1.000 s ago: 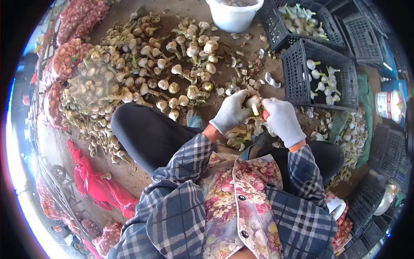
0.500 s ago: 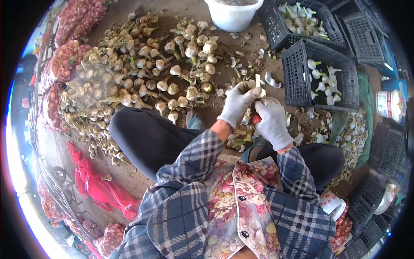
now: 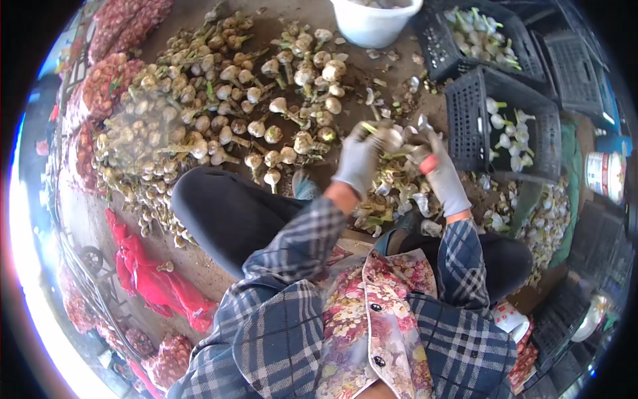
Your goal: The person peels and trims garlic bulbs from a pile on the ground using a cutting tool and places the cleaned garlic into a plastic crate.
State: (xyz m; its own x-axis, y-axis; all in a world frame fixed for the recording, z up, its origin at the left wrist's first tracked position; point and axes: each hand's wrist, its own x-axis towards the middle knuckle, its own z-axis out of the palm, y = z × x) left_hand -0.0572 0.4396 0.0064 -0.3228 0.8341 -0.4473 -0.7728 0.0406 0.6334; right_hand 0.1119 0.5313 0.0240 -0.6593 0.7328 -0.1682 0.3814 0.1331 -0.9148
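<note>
In front of me, my left hand [image 3: 361, 158], in a whitish glove with a dirty fingertip area, is closed around a garlic bulb [image 3: 393, 138] whose pale skin shows past the fingers. Beside it my right hand [image 3: 444, 176], gloved too, grips a small tool with a red handle [image 3: 428, 164]; its working end is blurred and cannot be made out. Loose peelings [image 3: 420, 201] and cut leaves lie on the ground below both hands. To the left spreads a large heap of unpeeled garlic [image 3: 219, 100] with stems and roots.
A black crate [image 3: 465, 126] holding cleaned garlic stands at the right, with another crate [image 3: 435, 40] behind it. A white tub [image 3: 372, 26] is at the back. Red net sacks [image 3: 109, 83] line the left, and red netting [image 3: 156, 279] lies near my knee.
My hands have moved apart; the right has shifted right and its red handle shows more. The left has turned and dropped slightly. The whole view has shifted a little.
</note>
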